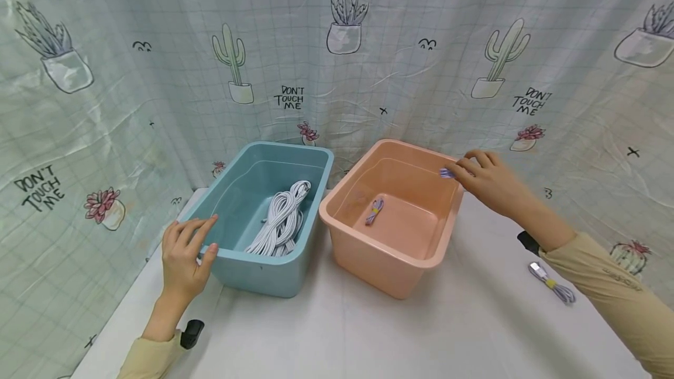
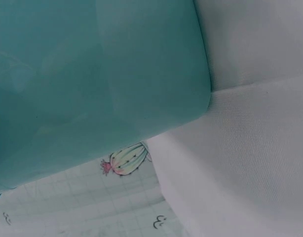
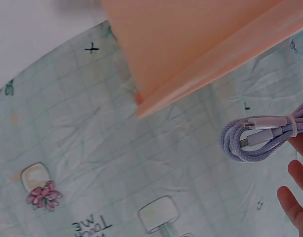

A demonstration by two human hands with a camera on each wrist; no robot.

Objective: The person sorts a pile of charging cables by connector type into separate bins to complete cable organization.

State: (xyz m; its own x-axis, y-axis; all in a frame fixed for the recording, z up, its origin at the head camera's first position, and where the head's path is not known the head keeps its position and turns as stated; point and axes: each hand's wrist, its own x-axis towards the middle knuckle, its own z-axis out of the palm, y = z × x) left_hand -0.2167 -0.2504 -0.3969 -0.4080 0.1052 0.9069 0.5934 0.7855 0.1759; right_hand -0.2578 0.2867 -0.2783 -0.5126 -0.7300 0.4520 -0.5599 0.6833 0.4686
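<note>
My right hand (image 1: 481, 180) pinches a coiled lavender USB cable (image 3: 257, 133) over the right rim of the peach bin (image 1: 387, 253). In the right wrist view the cable's two plugs lie side by side within its loops, bound by a tie, and some of the fingertips (image 3: 287, 197) show at the edge. My left hand (image 1: 184, 259) rests at the near left corner of the blue bin (image 1: 258, 288), its fingers loosely bent over the rim; the left wrist view shows only the bin's outside. Inside the peach bin lies another small bundled cable (image 1: 374, 212) with a yellow tie.
Bundled white cables (image 1: 281, 221) fill part of the blue bin. On the white table (image 1: 337, 338) at the right, beneath the right forearm, lies a lavender cable (image 1: 553, 283) with a yellow tie. A cactus-print curtain (image 1: 389, 86) hangs behind and beside the bins.
</note>
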